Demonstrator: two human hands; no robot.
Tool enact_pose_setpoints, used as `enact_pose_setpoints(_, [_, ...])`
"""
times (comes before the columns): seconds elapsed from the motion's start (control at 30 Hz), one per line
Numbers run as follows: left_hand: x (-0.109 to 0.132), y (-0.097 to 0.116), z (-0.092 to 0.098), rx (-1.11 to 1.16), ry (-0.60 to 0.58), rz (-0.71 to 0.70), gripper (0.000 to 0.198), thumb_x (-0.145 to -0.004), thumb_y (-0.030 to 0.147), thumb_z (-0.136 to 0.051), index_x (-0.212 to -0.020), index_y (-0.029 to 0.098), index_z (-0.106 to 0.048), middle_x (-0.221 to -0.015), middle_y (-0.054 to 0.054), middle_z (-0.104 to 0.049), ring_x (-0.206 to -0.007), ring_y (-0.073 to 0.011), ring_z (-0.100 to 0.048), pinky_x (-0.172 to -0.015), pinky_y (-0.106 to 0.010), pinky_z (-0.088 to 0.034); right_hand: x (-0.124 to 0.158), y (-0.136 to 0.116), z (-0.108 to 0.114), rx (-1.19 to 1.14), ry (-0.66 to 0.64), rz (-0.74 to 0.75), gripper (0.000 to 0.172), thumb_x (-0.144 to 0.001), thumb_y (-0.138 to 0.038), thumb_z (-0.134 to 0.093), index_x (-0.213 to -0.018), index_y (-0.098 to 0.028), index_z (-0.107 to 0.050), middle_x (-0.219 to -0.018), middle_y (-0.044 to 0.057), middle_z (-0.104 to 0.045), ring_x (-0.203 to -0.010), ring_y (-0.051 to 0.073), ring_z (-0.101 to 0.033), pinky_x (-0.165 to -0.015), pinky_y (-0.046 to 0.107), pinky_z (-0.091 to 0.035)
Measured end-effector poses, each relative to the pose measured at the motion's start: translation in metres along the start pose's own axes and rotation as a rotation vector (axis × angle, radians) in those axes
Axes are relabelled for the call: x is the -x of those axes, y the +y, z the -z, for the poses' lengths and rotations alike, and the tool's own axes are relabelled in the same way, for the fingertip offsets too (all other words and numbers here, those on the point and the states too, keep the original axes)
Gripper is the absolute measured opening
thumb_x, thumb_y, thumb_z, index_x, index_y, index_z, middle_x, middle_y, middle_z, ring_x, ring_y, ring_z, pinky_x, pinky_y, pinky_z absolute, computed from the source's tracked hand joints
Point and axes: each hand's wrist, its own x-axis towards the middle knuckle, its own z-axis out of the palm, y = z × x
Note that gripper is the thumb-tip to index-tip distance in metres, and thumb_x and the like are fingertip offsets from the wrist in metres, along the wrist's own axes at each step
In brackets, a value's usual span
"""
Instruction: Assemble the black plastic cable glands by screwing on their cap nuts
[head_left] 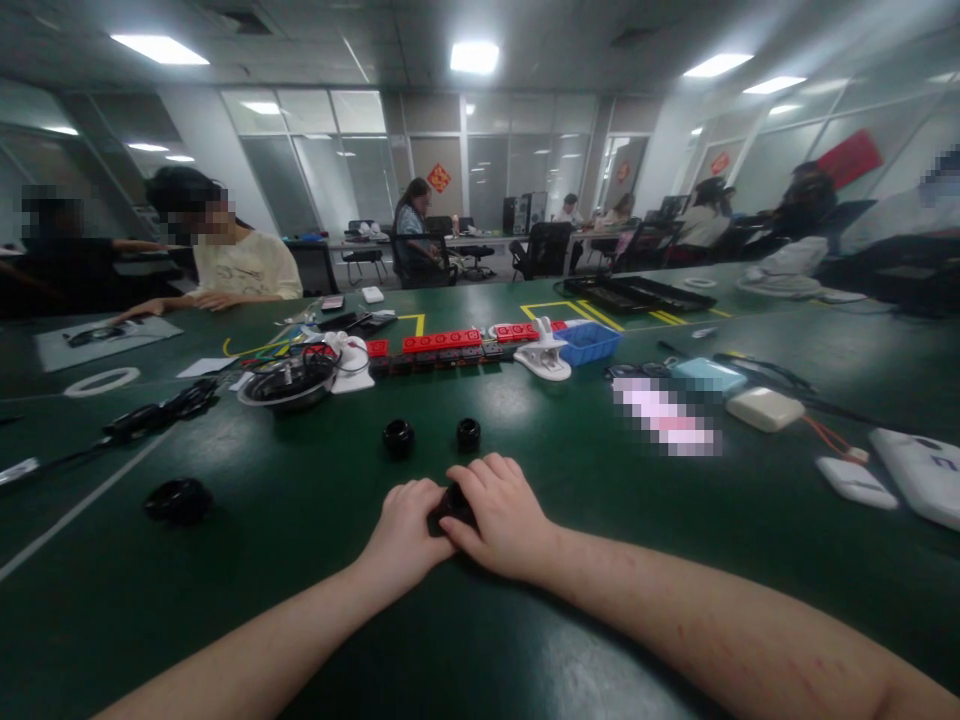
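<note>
Low over the green table, both of my hands grip one shiny black rounded part (pixel 454 508). My left hand (pixel 409 525) closes on its left side, thumb toward me. From the right, my right hand (pixel 504 515) wraps over it, and the fingers cover much of its shape. Just beyond the hands stand two smaller black round pieces, a left one (pixel 398 437) and a right one (pixel 468 434); each seems to have a hollow top. Farther left lies a larger black round piece (pixel 178 500).
Across the green table (pixel 315 480) run red-and-black blocks (pixel 442 350), a white clamp (pixel 544 355) and a blue bin (pixel 589 342). A metal bowl (pixel 289 385) with cables stands left. Phones and cases, including a cream case (pixel 765 409), lie right. A person (pixel 244 260) sits opposite.
</note>
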Motion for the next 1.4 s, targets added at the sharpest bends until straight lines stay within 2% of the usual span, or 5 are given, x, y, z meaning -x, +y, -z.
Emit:
enact_pose_setpoints(0.53, [-0.001,0.003,0.001,-0.047,-0.008,0.012,0.007,-0.062,0.02,-0.055,-0.067,0.019,-0.051,-0.075,-0.001,-0.052,-0.074,-0.0199,-0.048,-0.07,-0.032,-0.036,0.0,0.003,0.004,-0.058,-0.046,0.05,0.036,-0.076,-0.034,-0.055,-0.106,-0.014,-0.051,-0.093,0.007,-0.053,-0.087,0.021,-0.042,-0.078,0.035,-0.034])
enact_pose_setpoints(0.73, [0.001,0.004,0.003,0.019,-0.029,0.005,0.01,-0.065,0.026,-0.056,-0.071,0.019,-0.055,-0.076,-0.001,-0.054,-0.075,-0.0205,-0.049,-0.072,-0.033,-0.036,0.001,0.008,0.004,-0.115,-0.035,0.057,0.043,-0.075,-0.038,-0.057,-0.109,-0.014,-0.05,-0.096,0.007,-0.054,-0.089,0.021,-0.042,-0.08,0.036,-0.034])
enact_pose_setpoints(1.07, [-0.001,0.0,0.0,0.029,-0.029,0.005,0.01,-0.062,0.022,-0.058,-0.07,0.018,-0.053,-0.076,0.0,-0.054,-0.074,-0.0195,-0.049,-0.071,-0.032,-0.036,0.002,0.007,0.008,-0.099,-0.068,0.049,0.044,-0.076,-0.044,-0.055,-0.11,-0.015,-0.051,-0.093,0.006,-0.053,-0.087,0.021,-0.041,-0.077,0.035,-0.033])
enact_pose_setpoints(1.23, [-0.002,-0.002,-0.003,0.016,-0.004,-0.013,0.015,-0.065,0.031,-0.06,-0.068,0.018,-0.052,-0.075,-0.001,-0.054,-0.073,-0.0196,-0.048,-0.069,-0.032,-0.037,0.003,0.005,0.011,-0.082,-0.039,0.034,0.034,-0.085,-0.035,-0.043,-0.112,-0.018,-0.051,-0.098,0.007,-0.05,-0.087,0.021,-0.04,-0.075,0.035,-0.032])
enact_pose_setpoints(1.4, [-0.001,0.0,-0.001,0.016,-0.015,-0.015,0.015,-0.066,0.032,-0.06,-0.071,0.019,-0.053,-0.077,-0.001,-0.055,-0.075,-0.0203,-0.049,-0.072,-0.033,-0.036,0.004,0.005,0.009,-0.108,-0.025,0.018,0.033,-0.084,-0.033,-0.043,-0.111,-0.016,-0.053,-0.096,0.007,-0.051,-0.087,0.02,-0.04,-0.075,0.035,-0.033])
